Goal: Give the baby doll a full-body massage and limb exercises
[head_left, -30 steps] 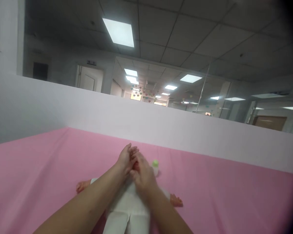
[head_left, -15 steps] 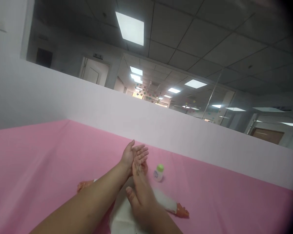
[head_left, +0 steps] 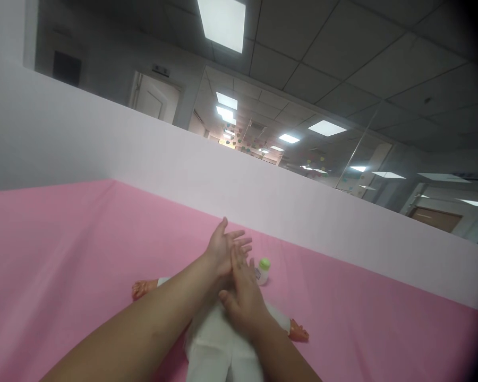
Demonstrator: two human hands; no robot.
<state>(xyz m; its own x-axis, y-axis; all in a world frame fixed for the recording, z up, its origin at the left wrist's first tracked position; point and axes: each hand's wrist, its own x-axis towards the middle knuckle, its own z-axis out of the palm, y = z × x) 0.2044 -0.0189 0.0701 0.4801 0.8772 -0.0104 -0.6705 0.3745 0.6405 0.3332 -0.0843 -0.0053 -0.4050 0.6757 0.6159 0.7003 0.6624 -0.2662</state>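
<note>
as i follow the remote feed, the doll [head_left: 213, 329] lies nearest, white trouser legs toward me and arms out to both sides. above its chest, the right hand [head_left: 244, 297] is straight and flat, holding no object, its fingertips laid on the left palm. the left hand [head_left: 222, 252], over the doll's head end, has its thumb raised and fingers fanned, also gripping nothing. half a second ago a bit of the doll's head showed beside the fingers; now the hands block my view of it. the right fingertips have shifted farther up the left palm and spread, so i judge the hands busy with each other rather than with the doll. whether either wrist brushes it, i cannot tell. near the doll's head, on the right hand's side, the green-capped bottle [head_left: 263, 271] is ungrasped on the pink sheet [head_left: 342, 318]. beyond the doll's head rises the white wall [head_left: 143, 159].
</note>
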